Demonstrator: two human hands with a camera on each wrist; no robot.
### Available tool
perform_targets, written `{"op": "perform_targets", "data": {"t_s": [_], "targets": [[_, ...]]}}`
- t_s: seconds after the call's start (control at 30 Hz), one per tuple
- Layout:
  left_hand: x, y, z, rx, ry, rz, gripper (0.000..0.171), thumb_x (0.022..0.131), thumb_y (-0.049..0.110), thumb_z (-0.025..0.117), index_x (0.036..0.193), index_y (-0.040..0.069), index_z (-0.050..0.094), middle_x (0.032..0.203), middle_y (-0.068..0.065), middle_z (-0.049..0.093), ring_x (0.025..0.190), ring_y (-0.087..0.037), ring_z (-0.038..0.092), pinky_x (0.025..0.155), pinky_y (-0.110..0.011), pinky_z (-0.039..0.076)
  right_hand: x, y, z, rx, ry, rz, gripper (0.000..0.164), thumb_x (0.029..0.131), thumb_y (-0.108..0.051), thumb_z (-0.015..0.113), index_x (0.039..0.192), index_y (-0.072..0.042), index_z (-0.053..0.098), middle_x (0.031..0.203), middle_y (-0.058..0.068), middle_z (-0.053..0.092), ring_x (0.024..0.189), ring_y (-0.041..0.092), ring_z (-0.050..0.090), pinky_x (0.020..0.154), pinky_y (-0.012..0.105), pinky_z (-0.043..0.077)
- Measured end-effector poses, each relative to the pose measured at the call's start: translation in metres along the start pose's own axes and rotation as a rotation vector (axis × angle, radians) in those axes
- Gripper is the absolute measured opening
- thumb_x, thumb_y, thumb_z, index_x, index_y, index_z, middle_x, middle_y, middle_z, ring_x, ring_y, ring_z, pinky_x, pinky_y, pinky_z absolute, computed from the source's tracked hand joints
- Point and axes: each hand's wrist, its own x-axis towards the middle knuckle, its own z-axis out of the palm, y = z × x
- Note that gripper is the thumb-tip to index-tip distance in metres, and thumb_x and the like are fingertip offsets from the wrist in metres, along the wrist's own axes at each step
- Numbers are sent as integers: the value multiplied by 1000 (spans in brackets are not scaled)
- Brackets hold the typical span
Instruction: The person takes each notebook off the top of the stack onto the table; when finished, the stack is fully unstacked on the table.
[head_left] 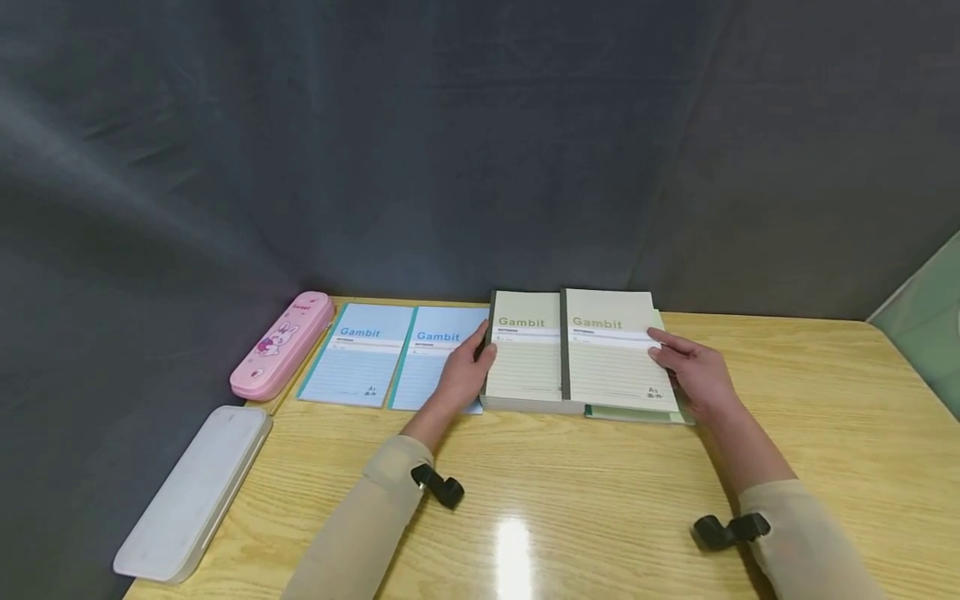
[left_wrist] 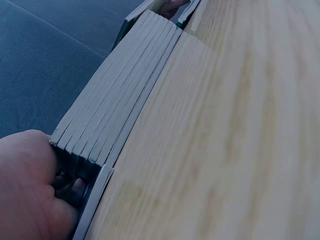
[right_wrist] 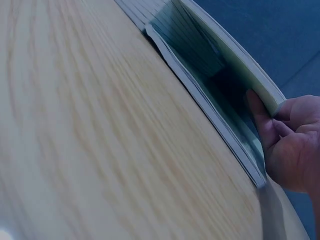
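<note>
A thick stack of cream Gambit notebooks (head_left: 522, 367) with dark spines lies on the table, its layered page edges (left_wrist: 120, 85) plain in the left wrist view. My left hand (head_left: 463, 371) rests against the stack's spine side; some of its fingers are hidden. Just right of the stack, my right hand (head_left: 697, 371) pinches the right edge of another cream notebook (head_left: 611, 358). That notebook is raised, with a gap below it. Beneath lie green-edged notebooks (head_left: 630, 413), mostly covered; the right wrist view shows the lower notebooks (right_wrist: 210, 107) flat on the table.
Two blue Gambit notebooks (head_left: 360, 354) lie side by side left of the stack, the nearer one partly behind my left hand. Further left are a pink pencil case (head_left: 281, 346) and a white case (head_left: 193, 492). A dark curtain (head_left: 480, 150) hangs behind the wooden table (head_left: 585, 500).
</note>
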Motion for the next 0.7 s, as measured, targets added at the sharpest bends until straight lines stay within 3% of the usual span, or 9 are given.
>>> {"op": "perform_targets", "data": {"t_s": [0.33, 0.7], "targets": [[-1, 0, -1, 1, -5, 4, 57, 110, 33, 46, 161, 18, 29, 162, -6, 33, 148, -25, 30, 120, -40, 29, -5, 0, -18, 170, -40, 7, 36, 96, -11, 72, 131, -20, 72, 101, -12, 71, 80, 7, 68, 68, 23, 60], [-2, 1, -1, 4, -5, 2, 57, 109, 34, 46, 161, 18, 29, 162, -6, 34, 148, -25, 30, 120, -40, 29, -3, 0, -43, 171, -67, 10, 35, 97, -7, 69, 128, -23, 73, 101, -11, 71, 81, 7, 68, 67, 23, 59]]}}
